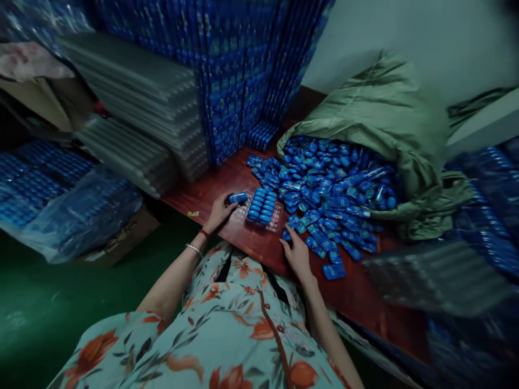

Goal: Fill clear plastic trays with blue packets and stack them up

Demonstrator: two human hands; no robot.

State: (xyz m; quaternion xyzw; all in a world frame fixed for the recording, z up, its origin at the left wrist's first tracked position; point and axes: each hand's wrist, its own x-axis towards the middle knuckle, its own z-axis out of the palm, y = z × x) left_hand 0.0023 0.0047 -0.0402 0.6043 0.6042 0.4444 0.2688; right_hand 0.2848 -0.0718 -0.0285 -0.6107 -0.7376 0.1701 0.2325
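Note:
My left hand [220, 212] grips a small blue container [237, 198] by its end, at the left side of a clear plastic tray [274, 223]. Two rows of blue containers [260, 207] stand packed in the middle of that tray, while clear pockets show at both sides. To the right, my right hand [297, 254] has thumb and forefinger around another blue container [286, 233] at the near edge of a loose pile [320, 216]. The pile spills out of a green woven sack [381, 108] lying on its side.
All this lies on a reddish-brown table [235, 237]. Stacked clear trays [138, 92] rise at the left, beside tall stacks of filled blue trays [239, 65]. More empty trays [441, 275] sit at the right edge. A plastic-wrapped carton [117, 237] stands on the green floor.

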